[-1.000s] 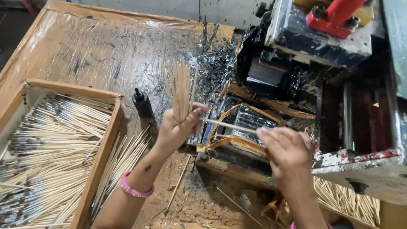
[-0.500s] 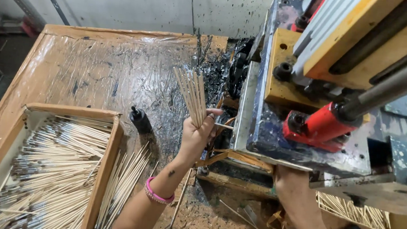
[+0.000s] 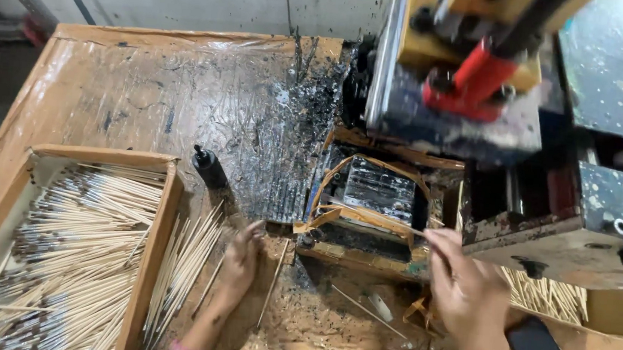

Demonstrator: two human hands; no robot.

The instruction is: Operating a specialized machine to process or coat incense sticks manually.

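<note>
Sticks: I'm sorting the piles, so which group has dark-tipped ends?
The sticks in the wooden box at far left; their ends look dark. The loose sticks by the left hand and those at right look plain.

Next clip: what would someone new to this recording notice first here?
Probably the paint-spattered grey machine with a red cylinder looming over the right of the plastic-covered wooden bench, black ink splashed beneath it. Next, the wooden tray crammed with thin pale sticks at lower left. Between them, the left hand rests beside loose sticks, while the right hand pinches a single thin stick at the ink-caked fixture.
</note>
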